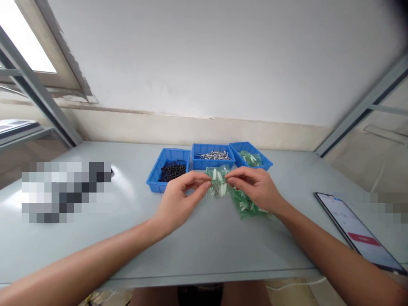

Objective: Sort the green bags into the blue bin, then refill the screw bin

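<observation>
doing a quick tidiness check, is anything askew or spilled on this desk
The rightmost blue bin is turned at an angle, out of line with the middle bin. No spill shows on the desk.

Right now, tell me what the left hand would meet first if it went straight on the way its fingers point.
The left hand would first push into the small bag at its fingertips; just past that, the right hand seems in line, though depth is hard to judge.

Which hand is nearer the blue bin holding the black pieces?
Left. The left hand is by that blue bin's near right corner; the right hand is farther right, across the small bag.
</observation>
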A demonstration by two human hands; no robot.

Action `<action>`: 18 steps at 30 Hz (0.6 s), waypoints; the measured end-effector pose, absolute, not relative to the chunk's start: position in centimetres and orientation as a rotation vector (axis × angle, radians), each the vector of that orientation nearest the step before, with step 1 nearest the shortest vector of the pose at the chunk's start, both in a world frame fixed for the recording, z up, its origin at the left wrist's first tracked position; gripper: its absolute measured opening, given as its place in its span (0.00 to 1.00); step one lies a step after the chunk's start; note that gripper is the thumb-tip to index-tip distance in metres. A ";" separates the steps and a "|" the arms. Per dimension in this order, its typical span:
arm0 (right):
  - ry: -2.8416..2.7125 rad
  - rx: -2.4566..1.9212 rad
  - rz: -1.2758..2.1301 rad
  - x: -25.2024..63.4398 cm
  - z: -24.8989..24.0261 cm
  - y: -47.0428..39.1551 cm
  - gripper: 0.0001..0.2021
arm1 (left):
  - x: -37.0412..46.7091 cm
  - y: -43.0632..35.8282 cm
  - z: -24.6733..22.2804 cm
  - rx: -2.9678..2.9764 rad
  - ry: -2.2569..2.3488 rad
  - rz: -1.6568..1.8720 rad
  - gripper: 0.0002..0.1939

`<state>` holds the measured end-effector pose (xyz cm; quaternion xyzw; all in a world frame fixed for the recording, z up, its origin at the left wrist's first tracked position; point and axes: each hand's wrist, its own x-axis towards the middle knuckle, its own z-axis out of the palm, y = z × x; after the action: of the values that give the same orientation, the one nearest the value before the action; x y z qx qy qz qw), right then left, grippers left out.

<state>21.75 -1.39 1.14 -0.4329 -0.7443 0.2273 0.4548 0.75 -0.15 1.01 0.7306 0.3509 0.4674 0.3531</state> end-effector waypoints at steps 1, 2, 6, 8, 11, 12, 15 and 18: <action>-1.853 -1.068 0.545 21.8 1.2 -1.4 0.05 | 0.7 -0.1 1.0 1.895 0.913 1.207 0.05; -1.875 -1.065 0.524 21.8 1.2 -1.4 0.05 | 0.7 -0.1 1.0 1.901 0.916 1.206 0.05; -1.944 -1.054 0.462 21.9 1.2 -1.4 0.05 | 0.6 0.0 1.0 1.926 0.914 1.184 0.05; -1.942 -1.051 0.454 21.9 1.1 -1.4 0.05 | 0.7 0.0 1.1 1.934 0.901 1.175 0.05; -1.924 -1.059 0.430 22.0 1.2 -1.4 0.06 | 0.7 0.0 1.1 1.936 0.892 1.170 0.08; -1.920 -1.065 0.419 22.0 1.2 -1.4 0.06 | 0.7 -0.1 1.0 1.941 0.898 1.167 0.08; -1.924 -1.067 0.392 22.0 1.4 -1.5 0.06 | 0.6 -0.1 0.9 1.991 0.949 1.148 0.05; -1.924 -1.054 0.403 22.0 1.4 -1.5 0.06 | 0.5 -0.1 0.8 2.083 1.004 1.135 0.04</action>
<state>21.98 -1.48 1.38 -0.4245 -0.7747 0.1624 0.4397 0.47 -0.08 0.84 0.7766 0.3743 0.4231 0.2790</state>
